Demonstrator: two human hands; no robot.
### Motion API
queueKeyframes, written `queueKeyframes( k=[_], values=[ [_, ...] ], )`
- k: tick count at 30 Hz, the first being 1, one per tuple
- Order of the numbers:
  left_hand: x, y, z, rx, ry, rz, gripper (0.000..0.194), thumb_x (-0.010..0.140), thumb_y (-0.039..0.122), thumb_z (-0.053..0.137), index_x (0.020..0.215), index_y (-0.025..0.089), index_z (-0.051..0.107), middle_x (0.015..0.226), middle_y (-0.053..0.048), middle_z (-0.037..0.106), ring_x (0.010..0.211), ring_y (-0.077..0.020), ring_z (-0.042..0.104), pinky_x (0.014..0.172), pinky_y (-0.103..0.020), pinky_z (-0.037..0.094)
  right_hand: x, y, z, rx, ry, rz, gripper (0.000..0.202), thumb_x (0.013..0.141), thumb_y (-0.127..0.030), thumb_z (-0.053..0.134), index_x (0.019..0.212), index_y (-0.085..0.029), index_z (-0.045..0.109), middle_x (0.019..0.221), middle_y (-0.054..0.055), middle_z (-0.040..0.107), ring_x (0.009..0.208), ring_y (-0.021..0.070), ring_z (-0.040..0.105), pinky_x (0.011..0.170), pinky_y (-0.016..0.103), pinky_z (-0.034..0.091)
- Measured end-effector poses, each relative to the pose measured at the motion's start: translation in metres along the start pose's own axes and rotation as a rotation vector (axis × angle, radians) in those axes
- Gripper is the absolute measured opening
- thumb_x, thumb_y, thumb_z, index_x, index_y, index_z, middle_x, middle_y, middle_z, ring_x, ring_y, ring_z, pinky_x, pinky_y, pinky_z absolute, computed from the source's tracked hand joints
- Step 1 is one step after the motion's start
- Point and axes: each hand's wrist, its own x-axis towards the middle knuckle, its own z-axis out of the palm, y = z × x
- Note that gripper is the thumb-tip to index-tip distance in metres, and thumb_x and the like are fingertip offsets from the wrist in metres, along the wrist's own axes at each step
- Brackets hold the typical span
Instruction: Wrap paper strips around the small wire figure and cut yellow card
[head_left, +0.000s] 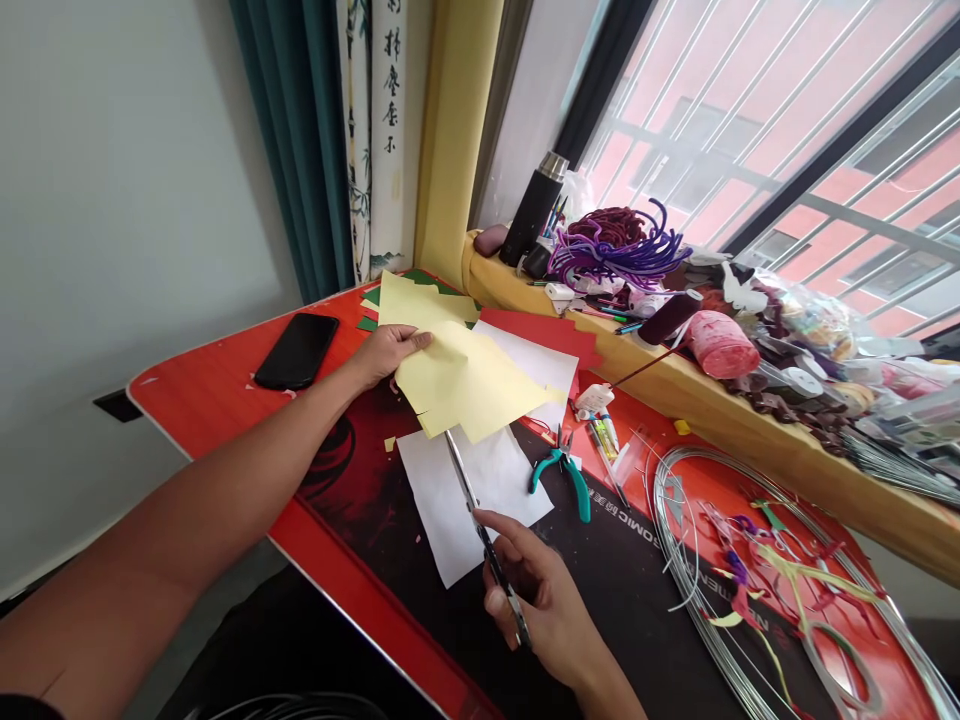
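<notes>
A yellow paper sheet (472, 385) is pinched at its left edge between the thumb and fingers of my left hand (394, 352). My right hand (536, 595) is wrapped round the handles of a pair of scissors (466, 485), whose blades point up and away at the sheet's lower edge. The blade tips lie partly behind that edge. A small cut shows at the sheet's lower left. White paper (450, 530) lies below on the dark mat (360, 500). Another yellow sheet (409, 300) is behind the held one.
A black phone (296, 352) lies at the left of the red table (217, 370). Teal pliers (562, 475), pens and a wire coil (667, 520) lie to the right. Red paper (536, 335) is behind. A black flask (534, 210) and craft supplies crowd the windowsill.
</notes>
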Motion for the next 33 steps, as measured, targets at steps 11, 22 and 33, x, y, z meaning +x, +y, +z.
queueKeyframes(
  k=[11,22,33],
  values=[
    [0.002,-0.004,0.000,-0.016,-0.036,-0.015,0.045,0.074,0.063,0.088,0.081,0.020,0.079,0.062,-0.005,0.072,0.046,-0.0180,0.058,0.044,-0.029,0.042,0.000,-0.003,-0.003,0.026,0.034,-0.024,0.078,0.088,-0.067,0.082,0.150,-0.026,0.062,0.076,-0.005,0.054,0.044,0.0062,0.041,0.045,0.023,0.030],
    [0.000,-0.004,0.007,-0.016,-0.086,-0.038,0.047,0.072,0.061,0.091,0.089,0.018,0.083,0.069,-0.007,0.077,0.054,-0.0221,0.065,0.047,-0.031,0.045,0.002,0.004,-0.002,0.079,0.010,-0.041,0.074,0.089,-0.066,0.082,0.149,-0.029,0.063,0.079,-0.004,0.055,0.043,0.0045,0.039,0.044,0.021,0.029],
    [-0.008,0.008,0.019,-0.011,-0.157,-0.055,0.055,0.065,0.063,0.095,0.083,0.014,0.080,0.065,-0.004,0.074,0.049,-0.0131,0.057,0.044,-0.023,0.040,0.002,0.000,-0.002,0.114,-0.001,-0.028,0.072,0.090,-0.065,0.082,0.149,-0.031,0.062,0.079,-0.005,0.056,0.044,0.0027,0.041,0.044,0.019,0.030]
  ],
)
